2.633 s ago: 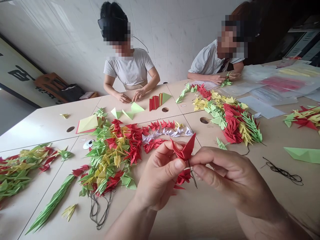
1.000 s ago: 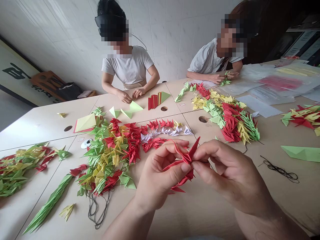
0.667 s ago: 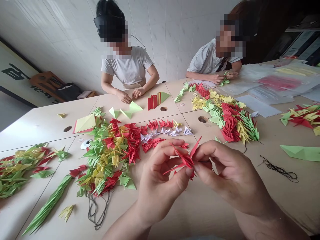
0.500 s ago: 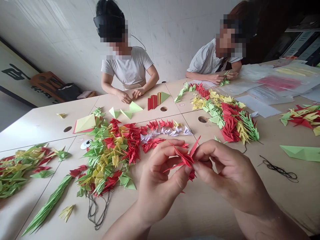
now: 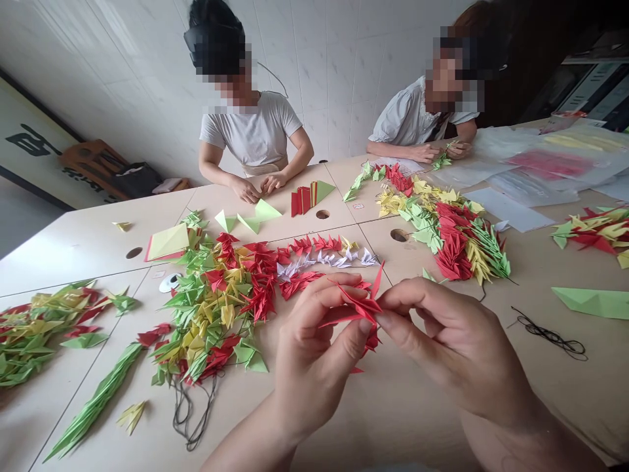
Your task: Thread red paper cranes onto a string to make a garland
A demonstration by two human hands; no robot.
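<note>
A red folded paper crane [image 5: 361, 305] is held up over the near part of the table, its pointed tips sticking up and to the left. My left hand [image 5: 317, 354] is closed on its body, the thumb pressed against the front. From the other side my right hand [image 5: 437, 337] pinches the crane's right edge between thumb and forefinger. More red folded paper shows below the fingers, partly hidden by them. Beyond my left hand lies a heap of red, yellow and green paper cranes [image 5: 216, 301], with black cord [image 5: 189, 419] trailing from it.
Across the table [image 5: 393, 419] sit one person [image 5: 253, 131] at folded paper and another person [image 5: 407, 128] holding green cranes. Other crane heaps lie at left [image 5: 34, 334] and right [image 5: 452, 229]. A green paper strip [image 5: 590, 301] and coiled black thread [image 5: 550, 334] lie at right.
The red crane has tilted slightly, its upper tip shifting left and more upright. My hands keep nearly the same place and hold.
</note>
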